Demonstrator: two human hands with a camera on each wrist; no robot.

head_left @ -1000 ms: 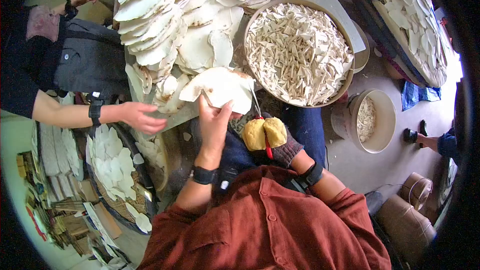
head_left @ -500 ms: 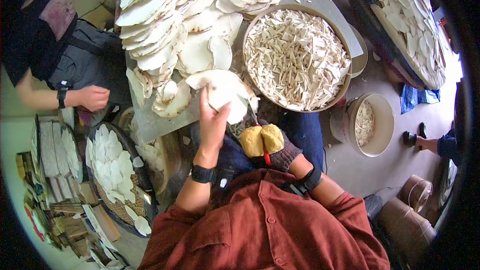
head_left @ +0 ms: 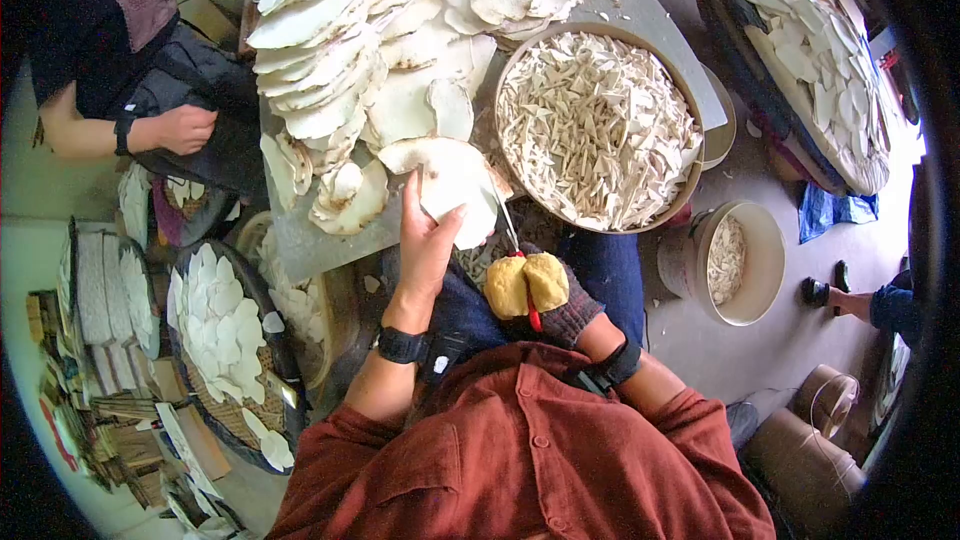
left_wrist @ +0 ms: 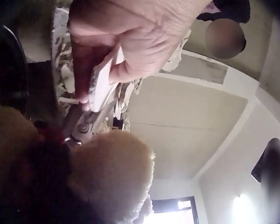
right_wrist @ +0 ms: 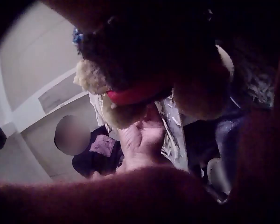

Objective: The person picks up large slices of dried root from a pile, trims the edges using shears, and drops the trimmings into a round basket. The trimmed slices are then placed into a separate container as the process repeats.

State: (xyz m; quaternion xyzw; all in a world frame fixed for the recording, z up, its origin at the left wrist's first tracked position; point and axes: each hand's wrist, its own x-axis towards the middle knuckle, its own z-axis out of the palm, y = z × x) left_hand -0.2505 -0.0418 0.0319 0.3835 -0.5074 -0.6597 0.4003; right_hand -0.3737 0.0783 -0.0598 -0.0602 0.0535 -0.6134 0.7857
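Observation:
In the head view my left hand [head_left: 428, 245] pinches a thin white slice [head_left: 455, 185] with a brownish rim, thumb on its near face. My right hand [head_left: 570, 305], in a dark knitted glove, grips scissors [head_left: 510, 225] with red handles and yellow foam padding [head_left: 507, 288]. Their blades stand at the slice's right edge, beside a brownish strip of rim. The left wrist view shows the slice [left_wrist: 101, 86] edge-on between thumb and fingers, with the scissors' pivot [left_wrist: 83, 128] close below. Foam and shadow hide most of the right fingers.
Stacked white slices [head_left: 315, 50] cover the table's left part. A round tray [head_left: 500, 130] heaped with cut strips stands at its right. A bucket [head_left: 765, 285] holding more strips is on the floor. Another person [head_left: 105, 50] sits at the left.
The white slice has shifted slightly and its right side is narrower, with a brownish strip beside the blades. The other person's near hand has drawn back from the table to their lap.

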